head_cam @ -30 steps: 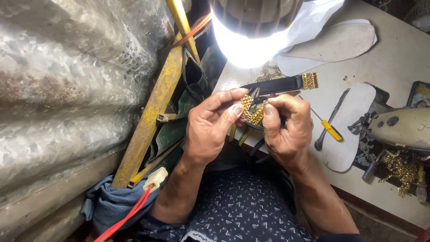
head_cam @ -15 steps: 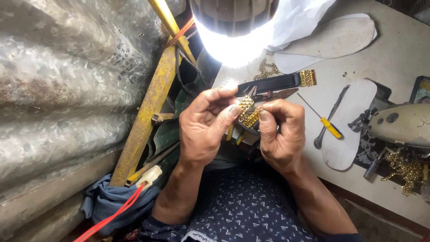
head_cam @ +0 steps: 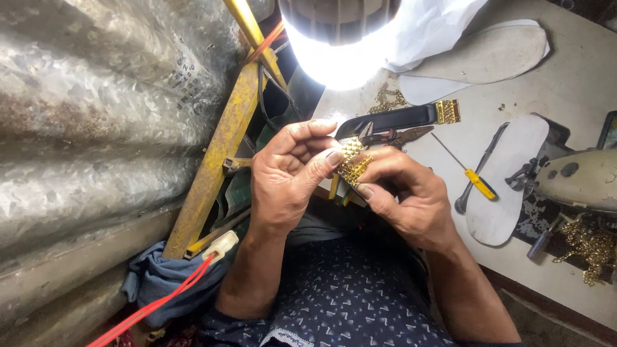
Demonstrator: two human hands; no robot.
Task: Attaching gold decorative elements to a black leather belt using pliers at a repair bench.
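a: head view, what's the room like?
b: a pale bench [head_cam: 578, 77] under a bright lamp [head_cam: 340, 26], corrugated metal wall [head_cam: 96, 115] on the left, a yellow frame [head_cam: 218, 154] leaning against it.
a: and on the bench?
b: shoe soles [head_cam: 501, 186], a yellow-handled screwdriver [head_cam: 472, 177], a black strap [head_cam: 392, 119] near the bench's near-left edge, gold chain [head_cam: 588, 247] by the right edge.
a: the hands?
b: left hand [head_cam: 286, 177] and right hand [head_cam: 405, 196] meet above the lap, both pinching a gold mesh piece [head_cam: 352, 160] between fingertips, just short of the bench edge.

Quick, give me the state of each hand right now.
Left hand: closed, pinching the gold mesh trim piece between thumb and fingers.
Right hand: closed, gripping the same gold mesh trim piece from below.
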